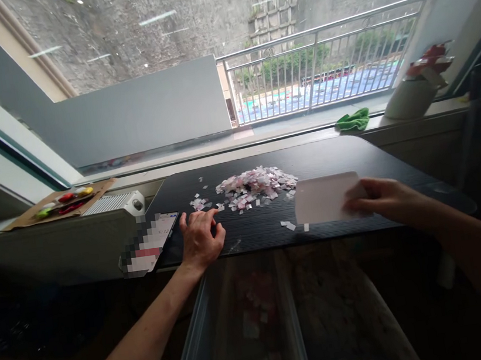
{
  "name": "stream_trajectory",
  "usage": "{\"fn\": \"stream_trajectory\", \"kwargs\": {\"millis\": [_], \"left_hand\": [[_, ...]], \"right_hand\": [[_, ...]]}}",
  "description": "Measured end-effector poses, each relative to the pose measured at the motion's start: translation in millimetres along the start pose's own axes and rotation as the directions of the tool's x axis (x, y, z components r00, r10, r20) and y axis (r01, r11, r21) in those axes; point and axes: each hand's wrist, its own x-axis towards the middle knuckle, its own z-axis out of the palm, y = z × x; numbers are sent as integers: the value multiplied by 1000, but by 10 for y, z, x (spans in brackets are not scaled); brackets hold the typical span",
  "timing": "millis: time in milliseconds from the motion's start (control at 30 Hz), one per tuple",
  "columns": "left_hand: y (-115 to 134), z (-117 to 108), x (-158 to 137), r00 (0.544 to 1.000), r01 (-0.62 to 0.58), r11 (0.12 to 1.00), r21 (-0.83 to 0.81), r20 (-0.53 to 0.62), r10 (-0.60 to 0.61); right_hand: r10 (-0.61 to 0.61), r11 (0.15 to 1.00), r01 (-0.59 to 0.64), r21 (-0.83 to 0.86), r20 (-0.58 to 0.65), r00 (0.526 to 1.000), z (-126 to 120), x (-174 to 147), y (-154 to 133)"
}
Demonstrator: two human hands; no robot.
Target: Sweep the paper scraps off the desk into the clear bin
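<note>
A pale rectangular card (320, 200) is held at its right end by my right hand (371, 197), fingers closed on it and slightly blurred. The card stands just above the table, right of a heap of small white and pinkish paper pieces (259, 183). My left hand (201, 235) rests at the table's near left part, fingers bent and apart, with nothing visible in it. Beyond its fingertips lies a smaller cluster of paper pieces (200, 203). A few loose pieces (288, 225) lie below the card's left edge.
Left of my left hand, a phone (165, 228) lies at the edge of the black table (330, 159). Under the front edge stands a clear plastic bin (195, 339) with paper pieces inside. A green cloth (353, 121) and a pale container (411, 95) sit on the windowsill.
</note>
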Motion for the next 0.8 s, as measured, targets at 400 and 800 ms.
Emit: {"fn": "stream_trajectory", "kwargs": {"millis": [400, 800], "left_hand": [[603, -104, 51, 955, -121, 965, -234, 237, 178], [1156, -143, 65, 847, -133, 956, -261, 471, 246]], "right_hand": [[7, 992, -26, 121, 155, 988, 180, 178, 89], [129, 988, -131, 80, 27, 991, -33, -108, 109]]}}
